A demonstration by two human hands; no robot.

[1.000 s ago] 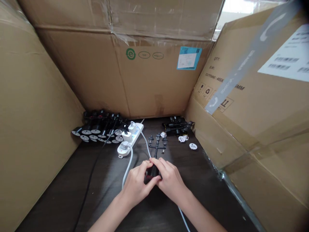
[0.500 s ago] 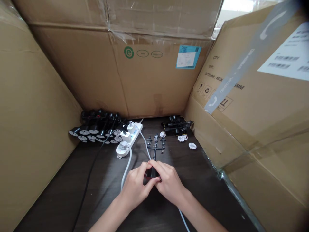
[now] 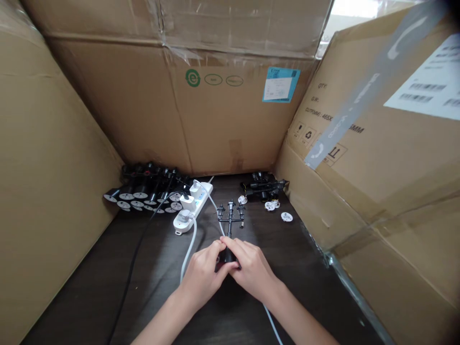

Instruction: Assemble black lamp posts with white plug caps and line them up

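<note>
Between my two hands is a small black model street lamp (image 3: 230,221) with three lantern heads, its top pointing away from me. My left hand (image 3: 204,266) grips the lamp's base from the left, thumb and fingers closed round it. From the other side my right hand (image 3: 250,264) is closed on the same base, its thumb and fingertips meeting those of the left. Most of the base is hidden by the fingers. A small metal-coloured piece hangs near the right lantern. A thin white cable runs up to the lamp's left side.
A white power strip (image 3: 183,225) with plugs lies left of the lamp. Several black lamps with white round bottoms (image 3: 140,195) are piled at the back left. More black lamp parts (image 3: 264,187) and loose white discs (image 3: 286,217) lie right. Cardboard boxes (image 3: 223,129) wall three sides.
The lamp's top has shifted very slightly to the left. Both hands keep their grip on the base, nearly unmoved.
</note>
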